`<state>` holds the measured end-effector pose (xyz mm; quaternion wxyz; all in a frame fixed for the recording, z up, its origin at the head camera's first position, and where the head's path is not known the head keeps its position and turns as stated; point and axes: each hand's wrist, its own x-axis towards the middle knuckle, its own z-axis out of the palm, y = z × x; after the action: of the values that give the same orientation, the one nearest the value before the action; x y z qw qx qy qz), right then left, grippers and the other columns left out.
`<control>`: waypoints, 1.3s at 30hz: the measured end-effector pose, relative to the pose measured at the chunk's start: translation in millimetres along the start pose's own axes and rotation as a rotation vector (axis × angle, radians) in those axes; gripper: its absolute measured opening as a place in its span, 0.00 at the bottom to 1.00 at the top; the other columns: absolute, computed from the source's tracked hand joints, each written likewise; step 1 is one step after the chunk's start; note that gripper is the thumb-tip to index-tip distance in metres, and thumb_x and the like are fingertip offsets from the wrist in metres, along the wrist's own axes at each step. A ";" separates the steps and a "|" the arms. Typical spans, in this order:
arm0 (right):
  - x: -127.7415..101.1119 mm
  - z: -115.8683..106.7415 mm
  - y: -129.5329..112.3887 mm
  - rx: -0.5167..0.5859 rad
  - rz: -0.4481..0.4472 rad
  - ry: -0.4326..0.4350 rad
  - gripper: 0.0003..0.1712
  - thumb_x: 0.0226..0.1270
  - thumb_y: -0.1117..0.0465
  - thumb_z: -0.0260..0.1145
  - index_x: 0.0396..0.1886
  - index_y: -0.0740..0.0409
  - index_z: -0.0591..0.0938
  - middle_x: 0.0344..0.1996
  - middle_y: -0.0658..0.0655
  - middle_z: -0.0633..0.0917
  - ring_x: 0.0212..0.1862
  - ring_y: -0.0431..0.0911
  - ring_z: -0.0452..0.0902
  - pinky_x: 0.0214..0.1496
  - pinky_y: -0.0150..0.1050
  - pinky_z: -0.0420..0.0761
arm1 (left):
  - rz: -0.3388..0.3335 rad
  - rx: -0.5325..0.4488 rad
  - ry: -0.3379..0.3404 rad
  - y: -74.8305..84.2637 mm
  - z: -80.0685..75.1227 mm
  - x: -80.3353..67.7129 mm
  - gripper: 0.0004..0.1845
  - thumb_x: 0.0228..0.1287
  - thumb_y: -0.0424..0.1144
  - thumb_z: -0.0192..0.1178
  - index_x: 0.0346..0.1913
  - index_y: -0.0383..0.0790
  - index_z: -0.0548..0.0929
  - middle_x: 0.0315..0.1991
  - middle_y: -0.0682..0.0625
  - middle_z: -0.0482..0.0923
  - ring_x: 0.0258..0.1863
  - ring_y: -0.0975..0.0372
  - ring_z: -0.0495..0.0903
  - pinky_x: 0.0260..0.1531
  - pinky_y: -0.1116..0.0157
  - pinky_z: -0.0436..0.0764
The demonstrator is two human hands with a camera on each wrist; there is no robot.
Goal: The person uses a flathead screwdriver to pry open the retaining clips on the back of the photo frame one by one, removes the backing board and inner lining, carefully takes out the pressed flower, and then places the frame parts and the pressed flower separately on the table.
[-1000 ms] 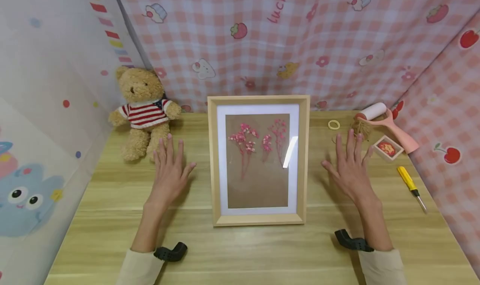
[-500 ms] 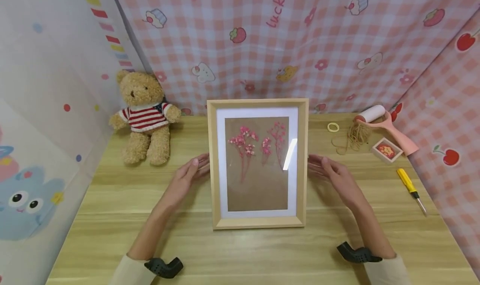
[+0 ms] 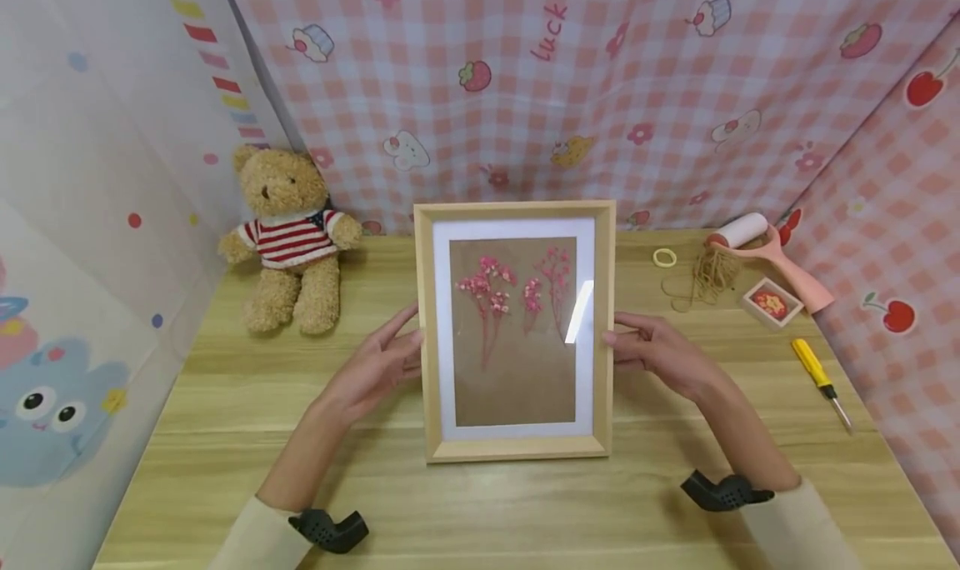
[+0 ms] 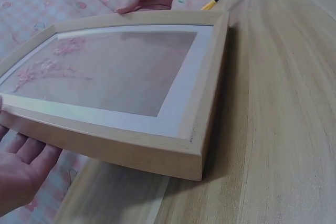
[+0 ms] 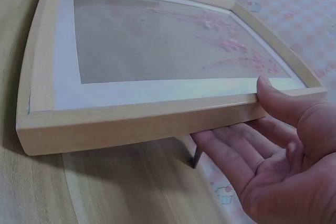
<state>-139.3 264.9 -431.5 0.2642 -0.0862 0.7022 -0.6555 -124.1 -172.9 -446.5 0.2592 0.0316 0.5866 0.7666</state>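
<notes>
The wooden picture frame [image 3: 516,330] is propped up on the table [image 3: 525,503] right between both hands. It's gripped at its side edges by the left hand [image 3: 375,368] and right hand [image 3: 660,355], thumbs in front, fingers behind.

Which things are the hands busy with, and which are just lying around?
In use: picture frame, held by the left hand and the right hand.

Lying about: teddy bear, lint roller, twine, yellow ring, small box, screwdriver.
</notes>
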 end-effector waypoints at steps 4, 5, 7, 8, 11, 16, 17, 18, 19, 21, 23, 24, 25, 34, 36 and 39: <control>-0.4 -2.3 -1.3 0.093 -0.017 -0.047 0.22 0.87 0.66 0.60 0.74 0.60 0.82 0.48 0.50 0.95 0.51 0.44 0.94 0.57 0.40 0.92 | 0.016 0.008 -0.005 -0.3 2.5 1.2 0.41 0.87 0.31 0.49 0.92 0.46 0.43 0.85 0.27 0.55 0.81 0.36 0.66 0.83 0.35 0.60; -0.9 -3.0 -1.3 0.113 -0.024 -0.059 0.19 0.87 0.66 0.60 0.69 0.53 0.86 0.48 0.50 0.95 0.51 0.45 0.94 0.57 0.40 0.92 | 0.022 0.009 -0.003 0.3 3.6 1.2 0.41 0.86 0.30 0.50 0.92 0.45 0.43 0.85 0.27 0.55 0.81 0.37 0.67 0.83 0.34 0.60; -1.8 -4.3 -1.5 0.140 -0.036 -0.085 0.20 0.87 0.68 0.59 0.59 0.41 0.91 0.48 0.51 0.95 0.51 0.45 0.94 0.57 0.41 0.92 | 0.033 0.014 0.000 2.6 6.1 0.3 0.41 0.86 0.29 0.50 0.92 0.44 0.44 0.85 0.27 0.55 0.80 0.40 0.69 0.82 0.33 0.61; -2.2 -4.8 -2.0 0.148 -0.045 -0.095 0.22 0.87 0.68 0.58 0.57 0.38 0.92 0.48 0.51 0.95 0.51 0.45 0.94 0.57 0.41 0.92 | 0.038 0.016 0.002 4.2 7.1 -0.5 0.41 0.85 0.29 0.49 0.91 0.43 0.45 0.85 0.27 0.55 0.79 0.41 0.71 0.82 0.33 0.61; -2.6 -6.0 -5.7 0.153 -0.067 -0.106 0.24 0.87 0.69 0.58 0.56 0.37 0.93 0.49 0.50 0.95 0.51 0.44 0.94 0.56 0.41 0.92 | 0.052 0.019 0.003 9.3 10.1 -3.5 0.40 0.85 0.28 0.49 0.91 0.42 0.45 0.86 0.28 0.56 0.77 0.45 0.74 0.81 0.33 0.63; -1.7 -7.5 -17.2 0.128 -0.074 -0.083 0.23 0.87 0.69 0.58 0.55 0.37 0.93 0.47 0.50 0.96 0.49 0.43 0.94 0.54 0.41 0.93 | 0.082 0.022 0.006 18.6 13.1 -7.0 0.40 0.85 0.27 0.49 0.91 0.42 0.45 0.85 0.28 0.57 0.68 0.57 0.82 0.80 0.34 0.66; -1.5 -7.7 -19.7 0.125 -0.072 -0.078 0.23 0.87 0.69 0.58 0.55 0.37 0.93 0.46 0.50 0.96 0.49 0.43 0.94 0.54 0.41 0.93 | 0.091 0.020 0.008 20.5 13.5 -7.2 0.40 0.85 0.27 0.48 0.91 0.42 0.45 0.85 0.28 0.57 0.66 0.59 0.83 0.79 0.35 0.67; -1.5 -7.8 -22.0 0.125 -0.074 -0.072 0.23 0.87 0.69 0.59 0.54 0.37 0.93 0.46 0.50 0.96 0.48 0.43 0.94 0.54 0.41 0.93 | 0.100 0.018 0.009 22.7 14.2 -7.7 0.40 0.85 0.27 0.48 0.91 0.42 0.45 0.84 0.28 0.58 0.65 0.60 0.84 0.79 0.36 0.68; -1.6 -8.1 -24.1 0.127 -0.076 -0.067 0.23 0.86 0.69 0.59 0.54 0.37 0.93 0.45 0.50 0.96 0.48 0.43 0.94 0.53 0.41 0.93 | 0.110 0.022 0.008 24.9 15.0 -8.2 0.40 0.85 0.27 0.48 0.91 0.42 0.45 0.84 0.28 0.58 0.64 0.62 0.84 0.78 0.37 0.70; -1.9 -8.4 -27.9 0.131 -0.084 -0.056 0.23 0.86 0.69 0.59 0.53 0.37 0.93 0.45 0.50 0.96 0.47 0.43 0.94 0.53 0.40 0.93 | 0.128 0.029 0.009 28.3 16.2 -8.6 0.40 0.85 0.27 0.48 0.91 0.41 0.45 0.84 0.28 0.58 0.63 0.63 0.84 0.76 0.41 0.75; -2.0 -8.4 -30.9 0.126 -0.091 -0.042 0.23 0.86 0.69 0.60 0.53 0.37 0.93 0.45 0.50 0.96 0.47 0.43 0.94 0.52 0.40 0.93 | 0.146 0.045 0.009 31.7 17.7 -9.0 0.40 0.85 0.27 0.48 0.91 0.40 0.45 0.84 0.27 0.58 0.63 0.64 0.84 0.72 0.47 0.80; -2.0 -8.6 -32.2 0.120 -0.092 -0.032 0.23 0.85 0.69 0.60 0.53 0.36 0.93 0.45 0.50 0.95 0.46 0.43 0.94 0.52 0.40 0.93 | 0.155 0.052 0.012 33.0 18.1 -9.0 0.40 0.85 0.27 0.49 0.91 0.40 0.45 0.84 0.27 0.58 0.63 0.65 0.84 0.70 0.51 0.83; -1.8 -8.8 -33.4 0.111 -0.093 -0.025 0.22 0.85 0.69 0.61 0.53 0.37 0.93 0.45 0.49 0.95 0.46 0.43 0.94 0.52 0.39 0.93 | 0.165 0.061 0.014 33.9 18.3 -8.8 0.40 0.85 0.27 0.49 0.91 0.39 0.46 0.84 0.27 0.58 0.63 0.65 0.84 0.67 0.54 0.85; -3.6 -8.7 -41.5 -0.055 -0.155 0.044 0.20 0.83 0.69 0.64 0.61 0.43 0.90 0.50 0.42 0.94 0.50 0.40 0.92 0.55 0.36 0.92 | 0.298 0.246 0.075 36.4 19.9 -7.4 0.39 0.83 0.25 0.49 0.89 0.32 0.48 0.84 0.27 0.58 0.77 0.41 0.73 0.65 0.64 0.84; -4.6 -7.6 -43.3 -0.125 -0.170 0.085 0.19 0.82 0.69 0.66 0.64 0.50 0.90 0.49 0.41 0.94 0.51 0.38 0.91 0.56 0.35 0.91 | 0.337 0.311 0.110 35.6 20.0 -7.1 0.39 0.82 0.24 0.51 0.88 0.29 0.48 0.83 0.25 0.59 0.80 0.33 0.67 0.65 0.68 0.83; -5.7 -4.7 -46.1 -0.255 -0.210 0.135 0.09 0.81 0.67 0.68 0.50 0.58 0.92 0.40 0.40 0.92 0.47 0.36 0.89 0.53 0.33 0.90 | 0.399 0.378 0.142 34.8 19.9 -6.4 0.38 0.81 0.22 0.52 0.87 0.25 0.50 0.83 0.25 0.59 0.79 0.30 0.67 0.64 0.74 0.82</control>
<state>-147.1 265.9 -385.5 0.1333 -0.1475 0.7830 -0.5894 -124.0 -164.3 -406.8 0.0510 0.1403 0.7181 0.6798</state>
